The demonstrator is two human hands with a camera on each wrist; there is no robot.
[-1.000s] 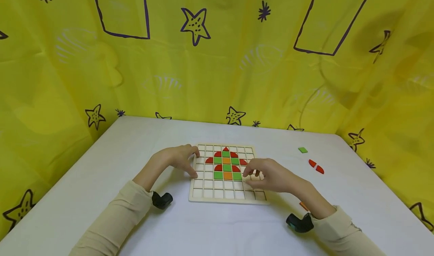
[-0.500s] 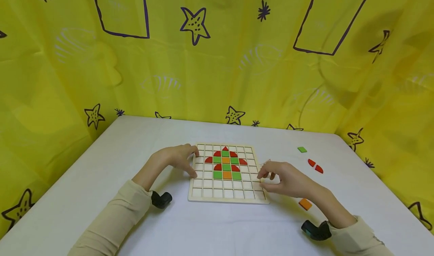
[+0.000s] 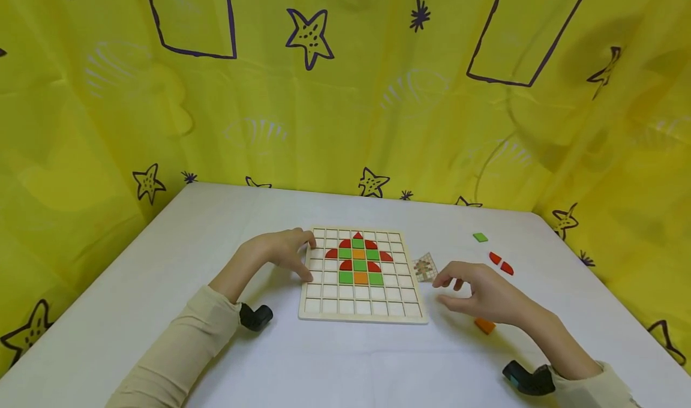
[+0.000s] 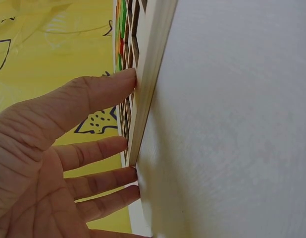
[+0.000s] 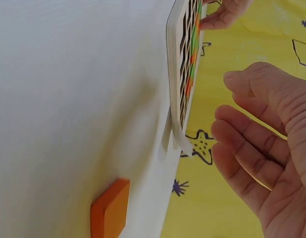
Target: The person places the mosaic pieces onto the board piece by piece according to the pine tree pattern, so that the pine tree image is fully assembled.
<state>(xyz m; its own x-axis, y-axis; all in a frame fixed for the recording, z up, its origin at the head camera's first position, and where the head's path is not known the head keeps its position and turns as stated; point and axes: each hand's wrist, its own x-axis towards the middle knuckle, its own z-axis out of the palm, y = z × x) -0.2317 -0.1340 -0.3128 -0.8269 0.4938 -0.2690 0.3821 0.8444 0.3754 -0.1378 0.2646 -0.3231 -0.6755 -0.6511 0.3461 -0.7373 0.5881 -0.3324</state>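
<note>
A wooden grid board [image 3: 324,308] lies mid-table, bearing a tree-like pattern of green and orange squares, red quarter-round tiles and a red triangle on top. My left hand [image 3: 278,253] rests at its left edge, thumb and fingers spread apart; in the left wrist view the thumb [image 4: 113,90] meets the wooden rim. Right of the board my right hand [image 3: 483,289] hovers with loosely bent fingers and nothing between them. Just beyond its fingertips a small patterned card [image 3: 425,267] sticks out by the board's right side. Below that hand lies an orange tile [image 5: 116,210].
Two red quarter-round tiles [image 3: 505,267] lie to the right on the white table [image 3: 335,372], a green tile [image 3: 480,237] farther back. A yellow curtain [image 3: 345,108] with drawn stars closes off the back and sides. Black cameras [image 3: 256,317] sit at both wrists.
My right hand has moved right, off the board and past its edge, uncovering the card and more of the board's right columns. The left hand has stayed at the left edge.
</note>
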